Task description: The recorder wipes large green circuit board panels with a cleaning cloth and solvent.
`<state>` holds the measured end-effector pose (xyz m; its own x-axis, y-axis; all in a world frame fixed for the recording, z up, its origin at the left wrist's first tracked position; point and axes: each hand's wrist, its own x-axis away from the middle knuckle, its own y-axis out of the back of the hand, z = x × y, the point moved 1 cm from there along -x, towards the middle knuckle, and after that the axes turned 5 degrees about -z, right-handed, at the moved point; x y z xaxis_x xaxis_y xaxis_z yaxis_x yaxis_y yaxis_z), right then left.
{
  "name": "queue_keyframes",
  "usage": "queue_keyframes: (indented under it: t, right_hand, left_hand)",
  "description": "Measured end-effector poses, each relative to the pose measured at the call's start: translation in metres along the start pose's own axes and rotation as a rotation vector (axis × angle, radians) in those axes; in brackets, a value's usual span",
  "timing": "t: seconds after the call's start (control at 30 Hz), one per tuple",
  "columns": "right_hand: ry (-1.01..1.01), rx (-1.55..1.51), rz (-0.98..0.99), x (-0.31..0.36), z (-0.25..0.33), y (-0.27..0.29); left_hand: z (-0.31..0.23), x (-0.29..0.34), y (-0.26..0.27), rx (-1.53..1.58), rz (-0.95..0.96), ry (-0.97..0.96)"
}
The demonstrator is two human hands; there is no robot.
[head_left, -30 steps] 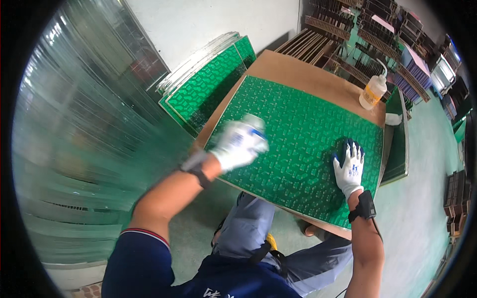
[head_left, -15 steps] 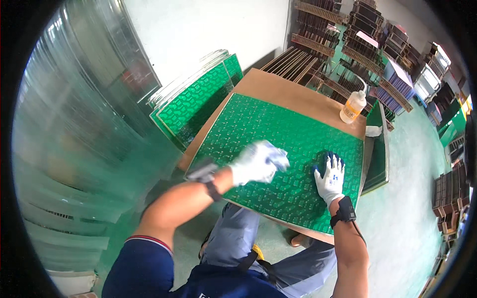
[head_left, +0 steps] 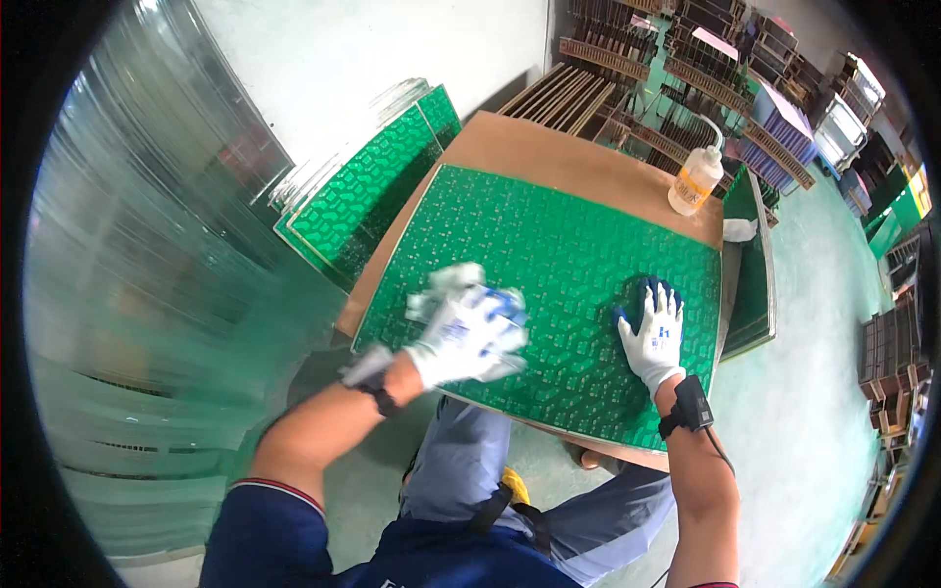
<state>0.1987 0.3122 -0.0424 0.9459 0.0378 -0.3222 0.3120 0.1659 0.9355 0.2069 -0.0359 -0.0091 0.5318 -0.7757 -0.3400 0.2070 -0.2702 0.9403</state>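
Clamps a blurred white cloth [head_left: 451,282] in the left hand [head_left: 465,338] over the green panel [head_left: 569,284] — best swept flat, evenly — and braces with a splayed right hand [head_left: 653,335].

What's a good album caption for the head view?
Gloved left hand, blurred, with a white cloth, and gloved right hand open on a green circuit-board panel, a wash bottle standing beyond.

From here the green panel [head_left: 559,265] looks glossy, the brown board [head_left: 529,147] matt, the 2 gloves [head_left: 651,345] knitted, the bottle [head_left: 694,182] smooth plastic.
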Motion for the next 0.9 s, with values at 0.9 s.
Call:
queue_keyframes:
  t: [0.9]
  right_hand:
    - [0.018,-0.051,-0.051,0.000,0.007,0.002]
  left_hand:
    - [-0.042,-0.034,-0.007,0.177,0.030,-0.200]
